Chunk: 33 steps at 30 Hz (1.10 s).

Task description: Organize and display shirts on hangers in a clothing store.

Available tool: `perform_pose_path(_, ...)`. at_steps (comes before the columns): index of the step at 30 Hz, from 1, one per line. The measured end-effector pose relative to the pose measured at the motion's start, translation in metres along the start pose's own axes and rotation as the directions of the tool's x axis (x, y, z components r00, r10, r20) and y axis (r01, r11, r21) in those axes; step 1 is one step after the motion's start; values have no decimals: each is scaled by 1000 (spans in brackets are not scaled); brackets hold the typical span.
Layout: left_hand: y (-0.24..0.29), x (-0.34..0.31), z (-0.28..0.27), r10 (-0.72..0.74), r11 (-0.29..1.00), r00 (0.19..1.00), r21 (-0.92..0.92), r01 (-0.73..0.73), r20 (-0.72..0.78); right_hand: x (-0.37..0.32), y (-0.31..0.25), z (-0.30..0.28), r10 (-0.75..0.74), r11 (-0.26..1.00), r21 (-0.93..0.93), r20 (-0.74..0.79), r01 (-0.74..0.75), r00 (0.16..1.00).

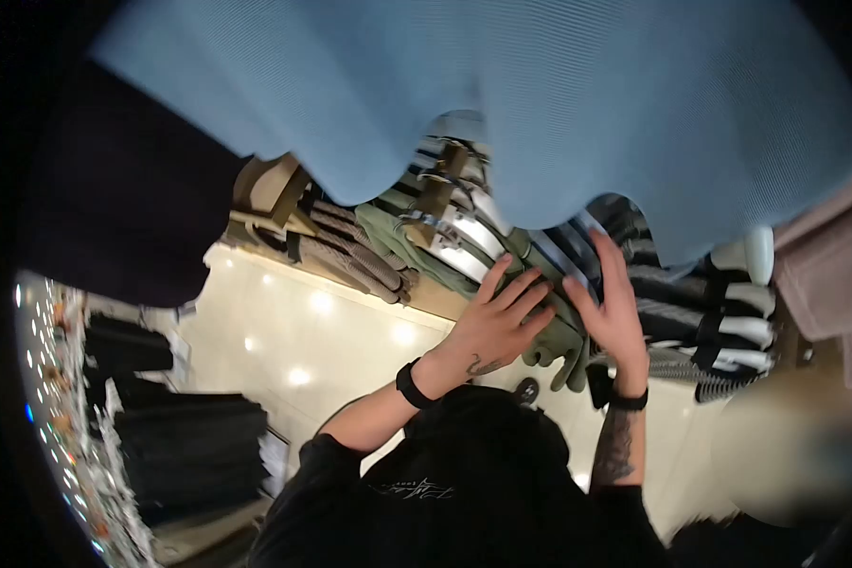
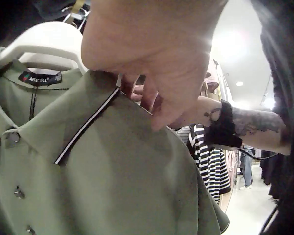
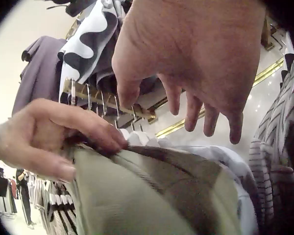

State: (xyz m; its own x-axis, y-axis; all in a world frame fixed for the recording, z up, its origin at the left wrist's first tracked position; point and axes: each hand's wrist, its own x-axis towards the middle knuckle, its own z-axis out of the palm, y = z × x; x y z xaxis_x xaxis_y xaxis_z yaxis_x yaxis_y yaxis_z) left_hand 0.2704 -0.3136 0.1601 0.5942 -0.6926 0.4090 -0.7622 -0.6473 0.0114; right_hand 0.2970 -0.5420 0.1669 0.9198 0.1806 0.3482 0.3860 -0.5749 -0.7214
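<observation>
A green polo shirt (image 2: pixel 137 166) with a striped collar edge hangs on a white hanger (image 2: pixel 49 41). My left hand (image 1: pixel 492 331) lies with spread fingers over the green garments; the right wrist view shows its index finger along the upper edge of the green cloth (image 3: pixel 117 196), its other fingers partly hidden. In the head view my right hand (image 1: pixel 615 293) is just right of it, beside dark and pale blue garments. The right wrist view shows this hand (image 3: pixel 191 63) with fingers apart, above the clothes, nothing held.
Blue cloth (image 1: pixel 350 85) hangs across the top of the head view. A metal rail (image 3: pixel 108 100) carries hangers. Striped garments (image 3: pixel 279 142) hang at the right, pink ones (image 1: pixel 824 265) farther right. Dark clothes (image 1: pixel 189 435) hang across the pale floor (image 1: pixel 303 331).
</observation>
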Motion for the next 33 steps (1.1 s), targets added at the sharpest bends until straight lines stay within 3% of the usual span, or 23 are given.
perform_pose_path(1, 1, 1, 2, -19, 1000, 1000, 11, 19, -21, -8, 0, 3, -51, 999, 10, -26, 51, 998)
perform_pose_path(3, 1, 5, 7, -47, 998, 997, 31, 49, -60, -23, 0, 2, -61, 997, -36, 91, 64, 994)
perform_pose_path(7, 4, 1, 11, -95, 993, 983, -85, 83, -157, -36, -4, 11, -46, 979, -188, 159, 76, 986)
perform_pose_path(12, 13, -40, -5, -182, 949, 923, -305, 76, -340, -30, 2, 16, -103, 966, -217, 166, 139, 981)
perform_pose_path(17, -15, -102, -28, -384, 915, 824, -288, 281, -417, -25, -28, 32, -120, 951, -257, 206, 172, 971)
perform_pose_path(21, -64, -139, -45, -488, 873, 730, -259, 413, -478, -27, -30, 55, -86, 925, -357, 135, 129, 987)
perform_pose_path(25, -104, -153, -56, -576, 817, 670, -347, 461, -468, -27, -35, 67, -28, 887, -458, 50, 48, 998)
perform_pose_path(29, -138, -167, -50, -620, 783, 706, -327, 529, -343, -21, -37, 85, 13, 830, -558, -11, -17, 1000)
perform_pose_path(33, -161, -179, -35, -550, 823, 815, -284, 492, -181, -21, -32, 93, 19, 780, -625, -29, -33, 999)
